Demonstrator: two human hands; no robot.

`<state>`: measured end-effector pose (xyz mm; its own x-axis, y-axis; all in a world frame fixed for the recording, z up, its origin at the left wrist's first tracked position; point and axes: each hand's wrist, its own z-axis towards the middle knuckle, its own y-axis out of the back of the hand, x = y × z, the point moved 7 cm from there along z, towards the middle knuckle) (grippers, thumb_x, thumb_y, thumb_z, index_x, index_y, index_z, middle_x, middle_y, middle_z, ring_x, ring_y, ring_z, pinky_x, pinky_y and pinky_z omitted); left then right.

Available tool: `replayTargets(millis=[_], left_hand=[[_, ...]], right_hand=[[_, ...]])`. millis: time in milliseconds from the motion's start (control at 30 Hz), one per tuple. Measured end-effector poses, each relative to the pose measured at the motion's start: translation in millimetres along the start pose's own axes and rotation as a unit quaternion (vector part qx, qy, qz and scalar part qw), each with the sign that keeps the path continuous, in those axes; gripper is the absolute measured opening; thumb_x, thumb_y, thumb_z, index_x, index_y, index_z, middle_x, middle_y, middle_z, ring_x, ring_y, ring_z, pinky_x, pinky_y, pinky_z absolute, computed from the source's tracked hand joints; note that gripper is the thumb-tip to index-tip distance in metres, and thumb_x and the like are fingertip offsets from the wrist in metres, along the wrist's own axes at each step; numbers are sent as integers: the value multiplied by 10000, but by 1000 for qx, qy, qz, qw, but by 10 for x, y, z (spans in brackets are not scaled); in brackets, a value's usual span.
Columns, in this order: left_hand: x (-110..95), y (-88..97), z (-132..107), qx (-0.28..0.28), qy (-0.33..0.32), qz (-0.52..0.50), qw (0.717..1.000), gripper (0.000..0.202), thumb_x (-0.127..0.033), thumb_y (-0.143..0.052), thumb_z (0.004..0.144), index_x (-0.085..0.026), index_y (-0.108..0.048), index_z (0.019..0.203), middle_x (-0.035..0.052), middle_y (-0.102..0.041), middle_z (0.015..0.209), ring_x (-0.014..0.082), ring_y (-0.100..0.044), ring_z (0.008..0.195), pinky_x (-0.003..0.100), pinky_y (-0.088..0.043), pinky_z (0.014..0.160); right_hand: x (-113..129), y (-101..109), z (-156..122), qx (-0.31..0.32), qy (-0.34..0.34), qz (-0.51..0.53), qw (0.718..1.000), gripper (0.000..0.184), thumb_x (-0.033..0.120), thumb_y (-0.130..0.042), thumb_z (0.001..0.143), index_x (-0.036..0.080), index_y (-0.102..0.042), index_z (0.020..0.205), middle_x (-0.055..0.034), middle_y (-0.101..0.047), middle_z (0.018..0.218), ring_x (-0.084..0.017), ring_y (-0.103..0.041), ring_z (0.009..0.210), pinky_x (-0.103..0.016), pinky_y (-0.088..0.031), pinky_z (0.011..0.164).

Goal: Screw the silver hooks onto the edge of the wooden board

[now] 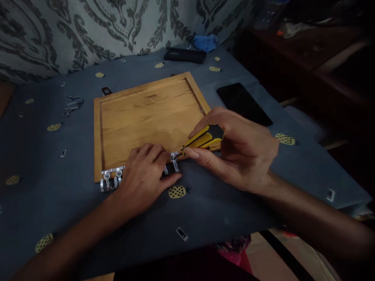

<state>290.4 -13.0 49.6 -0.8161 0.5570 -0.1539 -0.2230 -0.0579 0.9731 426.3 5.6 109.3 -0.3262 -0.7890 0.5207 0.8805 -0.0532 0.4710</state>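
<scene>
A wooden framed board point(140, 121) lies flat with its raised rim up. Along its near edge runs a metal hook rail point(107, 173) with silver hooks and small screws. My left hand point(145, 175) is closed over the middle of this rail, fingers on top and thumb below the edge, hiding part of it. My right hand point(243, 150) grips a yellow and black screwdriver point(202, 139) between thumb and fingers. The screwdriver lies at a low slant, its tip pointing left by the rail's right-hand hook point(175, 160); whether it touches a screw I cannot tell.
A black phone point(243, 102) lies right of the board. Behind it are a dark oblong case point(185, 55) and a blue cloth point(205, 43). Loose metal hooks point(73, 104) rest at the left. A patterned curtain point(117, 27) hangs behind the cloth-covered table point(76, 156).
</scene>
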Motion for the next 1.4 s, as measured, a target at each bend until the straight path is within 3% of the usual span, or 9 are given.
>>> replayTargets(millis=[100,200,367,467,633,733,967,1167,1400], left_hand=[[-1,1,-4,-6,-1,0,1000,281,-405,-709,866,-164,-669,1004,82,-664,960,295,-605,906,443,-499,751],[-5,2,-4,-13,-4,-4,1000,284,-400,-707,868,-158,-668,1012,89,-666,974,301,-609,918,452,-504,756],[-1,2,-6,-19,-8,-4,1000,289,-407,-715,862,-163,-671,1010,90,-673,1007,293,-614,927,450,-508,785],[1,5,-7,-22,-8,7,1000,287,-421,-720,856,-167,-676,982,81,-668,963,287,-612,909,433,-507,753],[2,-16,0,-11,-5,13,1000,301,-433,-739,836,-160,-692,953,77,-657,925,296,-607,895,438,-504,725],[1,-18,2,-9,-6,11,1000,305,-427,-731,844,-155,-694,978,84,-666,954,296,-605,910,446,-503,747],[5,-8,5,3,-3,-4,1000,320,-426,-717,859,-145,-691,1011,82,-690,1015,304,-610,945,459,-506,776],[2,-13,7,4,-1,-2,1000,336,-428,-708,864,-145,-694,1046,109,-686,1076,313,-613,946,472,-513,778],[2,-12,-3,10,4,1,1000,335,-433,-695,875,-150,-691,1054,116,-684,1104,307,-612,956,468,-514,796]], right_hand=[[-36,-26,1,24,-48,52,997,87,269,-694,891,235,-625,932,-22,-697,856,-186,-677,778,-326,-537,634],[-73,-74,-4,60,-90,116,987,200,256,-680,900,239,-643,1096,-39,-727,1012,-182,-720,829,-310,-585,662],[-64,-98,2,81,-69,125,986,143,202,-702,878,235,-711,1017,-27,-744,907,-191,-733,817,-301,-596,661],[-90,-94,-17,57,-71,117,989,76,246,-729,867,221,-691,927,-4,-720,830,-162,-710,756,-289,-564,628],[-96,-83,-70,-3,-58,94,994,183,263,-796,806,215,-619,809,35,-642,693,-118,-618,611,-276,-489,548],[-59,-66,-90,-18,-46,77,996,174,244,-790,809,227,-617,810,30,-644,701,-142,-645,652,-293,-511,575],[-57,185,-89,-140,-72,46,986,114,191,-740,824,253,-687,904,-4,-684,851,-148,-646,698,-305,-537,585],[-118,52,-72,-72,-113,28,991,182,257,-719,851,273,-556,772,29,-609,681,-175,-634,675,-342,-497,570],[-126,-12,-69,-22,-132,31,990,160,316,-726,862,242,-594,810,20,-615,697,-153,-616,639,-313,-501,563]])
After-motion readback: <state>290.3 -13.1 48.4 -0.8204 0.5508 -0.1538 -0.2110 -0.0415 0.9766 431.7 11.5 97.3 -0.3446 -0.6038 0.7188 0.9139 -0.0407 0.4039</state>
